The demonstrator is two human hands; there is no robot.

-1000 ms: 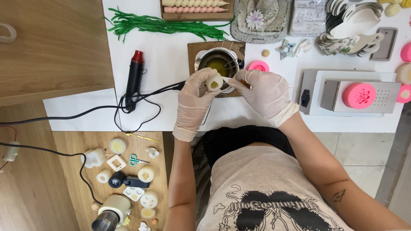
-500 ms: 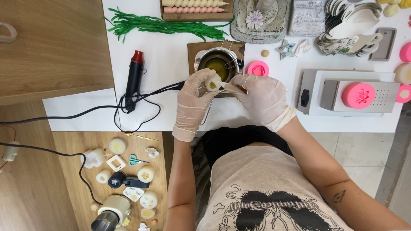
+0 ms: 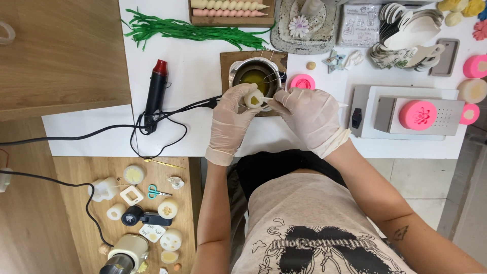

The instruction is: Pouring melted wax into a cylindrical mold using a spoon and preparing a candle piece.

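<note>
Head view: left grip (image 3: 231, 119) pinches a pale candle (image 3: 253, 99), right grip (image 3: 310, 117) pressed together, over white table (image 3: 203, 132).

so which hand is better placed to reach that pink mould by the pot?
Right, probably. The right hand lies just below the pink round mould; the left hand holds the small pale cylinder on the pot's far side.

The person is wearing thin, cream-coloured disposable gloves on the left hand (image 3: 231, 119) and right hand (image 3: 310, 117) — cuffs bunching at the wrists — plus a beige short-sleeved T-shirt carrying a black graphic print.
</note>
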